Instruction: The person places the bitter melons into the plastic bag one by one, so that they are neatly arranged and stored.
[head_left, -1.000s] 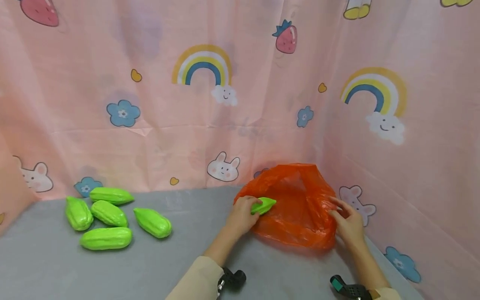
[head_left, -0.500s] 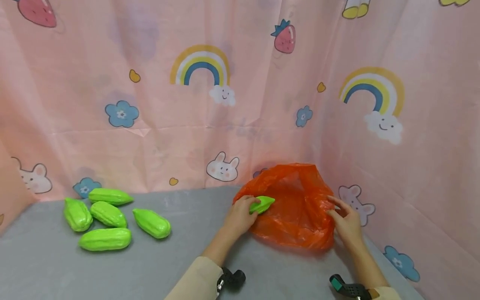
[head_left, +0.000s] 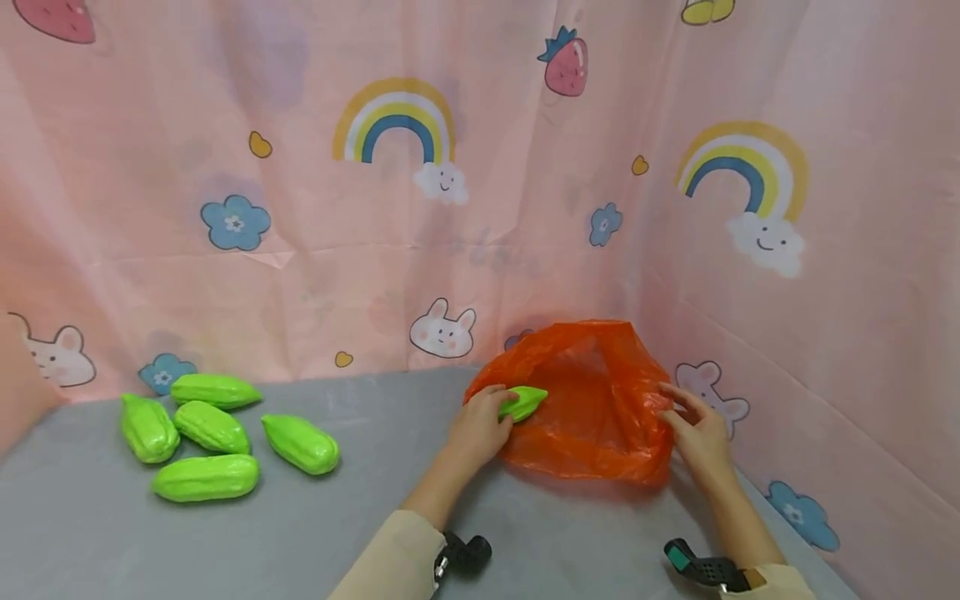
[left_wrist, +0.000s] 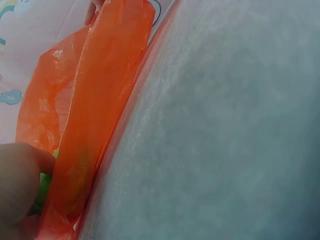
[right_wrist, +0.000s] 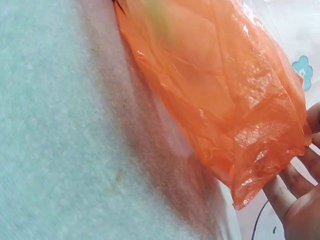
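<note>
At the mouth of an orange plastic bag [head_left: 592, 417], my left hand [head_left: 477, 425] grips a glossy bright green ridged vegetable [head_left: 527, 402] with a pointed tip. The tip points right, into the bag opening. In the left wrist view, part of the same green vegetable [left_wrist: 44, 189] shows between the hand [left_wrist: 20, 185] and the bag film [left_wrist: 100, 100]. My right hand [head_left: 701, 433] pinches the bag's right edge, spreading its mouth. The right wrist view has the fingers [right_wrist: 292, 185] at the bag's crumpled edge [right_wrist: 260, 150], and a blurred green patch shows through the film.
Several similar green vegetables [head_left: 207, 477] lie grouped on the grey table [head_left: 360, 517] at the left, one [head_left: 302, 445] a little apart. A pink patterned curtain [head_left: 315, 275] rises behind the table and along its right side.
The head view has shifted slightly, so the whole scene sits a little higher and farther left. Both hands keep nearly the same place and hold on the vegetable and the bag.
</note>
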